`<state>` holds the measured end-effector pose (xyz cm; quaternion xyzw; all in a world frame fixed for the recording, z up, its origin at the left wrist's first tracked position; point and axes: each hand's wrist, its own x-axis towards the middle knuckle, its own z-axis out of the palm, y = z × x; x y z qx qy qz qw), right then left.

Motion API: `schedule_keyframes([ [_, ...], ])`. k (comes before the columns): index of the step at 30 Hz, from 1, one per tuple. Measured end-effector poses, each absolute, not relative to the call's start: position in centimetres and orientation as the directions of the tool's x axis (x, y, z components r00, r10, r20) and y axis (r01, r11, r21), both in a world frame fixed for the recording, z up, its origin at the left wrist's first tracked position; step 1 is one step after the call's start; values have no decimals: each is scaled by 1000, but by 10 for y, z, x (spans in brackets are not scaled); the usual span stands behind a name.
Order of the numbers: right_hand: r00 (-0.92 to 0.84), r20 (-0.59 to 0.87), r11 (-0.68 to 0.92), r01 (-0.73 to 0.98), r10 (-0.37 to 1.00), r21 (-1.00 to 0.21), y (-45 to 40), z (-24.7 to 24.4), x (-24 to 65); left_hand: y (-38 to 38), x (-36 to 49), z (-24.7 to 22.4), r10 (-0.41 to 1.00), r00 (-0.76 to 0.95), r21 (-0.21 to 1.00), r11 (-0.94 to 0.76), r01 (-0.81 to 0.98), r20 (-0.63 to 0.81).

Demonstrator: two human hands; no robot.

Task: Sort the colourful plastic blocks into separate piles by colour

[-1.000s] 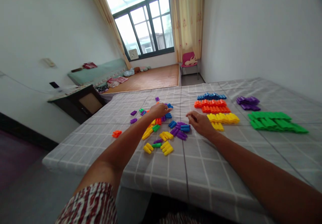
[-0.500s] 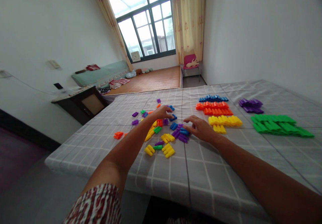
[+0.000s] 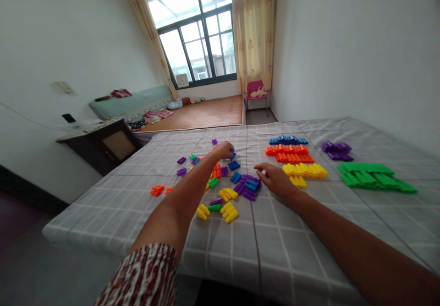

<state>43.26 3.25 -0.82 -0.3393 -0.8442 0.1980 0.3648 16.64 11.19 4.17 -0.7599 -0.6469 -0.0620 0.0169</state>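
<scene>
I have the left hand (image 3: 225, 149) positioned at the far part of a loose spread of small ribbed plastic blocks, on a counter (image 3: 237, 246) covered with grey checked cloth. Its fingers are bent down at a small blue plastic block (image 3: 233, 156); from my feed I cannot tell whether they pinch it or only touch it. A second blue plastic block (image 3: 234, 165) lies just nearer the counter's front edge. I read the right hand (image 3: 275, 180) as low over the cloth, fingers slightly bent, thumb and forefinger parted. It sits between a heap of purple plastic blocks (image 3: 249, 195), with blue ones among them, and the yellow plastic rows (image 3: 305, 171). Beyond the yellow rows I register orange plastic rows (image 3: 292, 150), then a blue plastic row (image 3: 288, 140) at the back. To their right are a purple plastic stack (image 3: 337, 150) and, nearer, a wide green plastic stack (image 3: 371, 175). Loose yellow plastic blocks (image 3: 228, 193) lie beside the left forearm.
</scene>
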Motion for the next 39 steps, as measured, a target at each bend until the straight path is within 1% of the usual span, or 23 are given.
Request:
schedule_keyframes([
  [1, -494, 494, 694, 423, 716, -583, 34, -9, 434, 110, 167, 43, 974, 170, 82, -184, 980, 149],
  [3, -456, 514, 684, 403, 726, -608, 38, -8, 434, 102, 170, 44, 941, 202, 182, -257, 949, 273],
  [5, -394, 508, 640, 386, 766, -665, 44, -2, 432, 88, 178, 43, 886, 233, 303, -368, 879, 400],
  [6, -371, 486, 606, 377, 791, -700, 48, 3, 429, 80, 183, 41, 862, 248, 355, -422, 834, 441],
  [8, -382, 411, 542, 350, 828, -764, 59, 15, 422, 65, 194, 37, 834, 295, 431, -506, 747, 467],
  [9, -426, 371, 524, 332, 825, -785, 65, 21, 418, 57, 200, 35, 823, 321, 461, -538, 705, 469],
  [10, -493, 333, 520, 310, 804, -796, 71, 26, 414, 51, 204, 34, 812, 345, 483, -565, 669, 471],
  [12, -644, 266, 538, 269, 718, -799, 81, 34, 409, 41, 209, 30, 791, 382, 502, -603, 620, 478],
  [14, -749, 203, 544, 240, 631, -804, 88, 36, 407, 36, 210, 26, 781, 387, 511, -617, 598, 490],
  [17, -807, 121, 507, 239, 578, -828, 90, 32, 405, 32, 206, 17, 791, 370, 541, -606, 583, 488],
  [19, -824, 79, 504, 263, 560, -823, 91, 30, 403, 31, 204, 12, 788, 392, 539, -612, 579, 474],
  [22, -811, 57, 544, 336, 582, -769, 105, 37, 411, 29, 202, 9, 763, 438, 512, -645, 567, 476],
  [24, -738, 90, 566, 427, 669, -705, 129, 51, 429, 28, 200, 10, 765, 423, 505, -641, 578, 486],
  [26, -597, 143, 546, 576, 790, -609, 161, 68, 460, 29, 196, 10, 777, 392, 509, -622, 595, 492],
  [29, -347, 183, 392, 831, 920, -396, 211, 86, 517, 31, 190, 9, 784, 363, 520, -610, 598, 503],
  [31, -239, 168, 276, 928, 956, -250, 234, 86, 548, 32, 189, 9, 786, 344, 526, -605, 597, 514],
  [32, -217, 148, 245, 948, 965, -202, 242, 83, 559, 32, 188, 10, 789, 333, 531, -600, 598, 516],
  [34, -230, 98, 243, 957, 968, -157, 250, 73, 572, 31, 188, 13, 798, 315, 544, -587, 599, 513],
  [39, -307, 56, 312, 939, 950, -145, 255, 47, 572, 30, 185, 24, 833, 275, 550, -530, 646, 480],
])
